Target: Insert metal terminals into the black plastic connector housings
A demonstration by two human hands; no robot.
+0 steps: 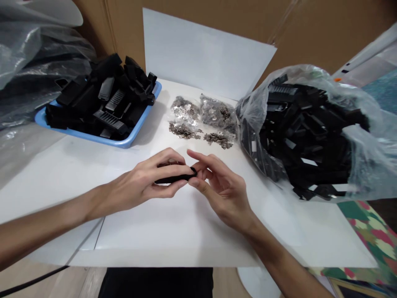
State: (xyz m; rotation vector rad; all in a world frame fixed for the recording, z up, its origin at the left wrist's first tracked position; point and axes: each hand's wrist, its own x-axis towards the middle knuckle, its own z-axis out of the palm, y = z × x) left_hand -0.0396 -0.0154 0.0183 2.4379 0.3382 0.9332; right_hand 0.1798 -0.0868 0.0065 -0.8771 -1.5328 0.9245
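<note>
My left hand [155, 176] is closed around a slim black plastic part [172, 179], fingers along its far side and thumb along the near side. The part lies roughly level above the white table, its right end showing past my left fingertips. At that end is my right hand [221, 188], with the thumb and curled fingers closed on the tip and the index finger raised off it. Whether a small piece is also between my right fingertips is hidden. Beyond my hands lie two loose piles of small metal pieces, a left pile [182, 130] and a right pile [219, 140].
Clear bags of metal pieces [217, 114] lie behind the piles. A blue tray [124, 142] heaped with black parts stands at left. To the right, a large clear plastic bag [369, 153] holds many black parts. A white panel [204, 54] leans at the back of the table [149, 236].
</note>
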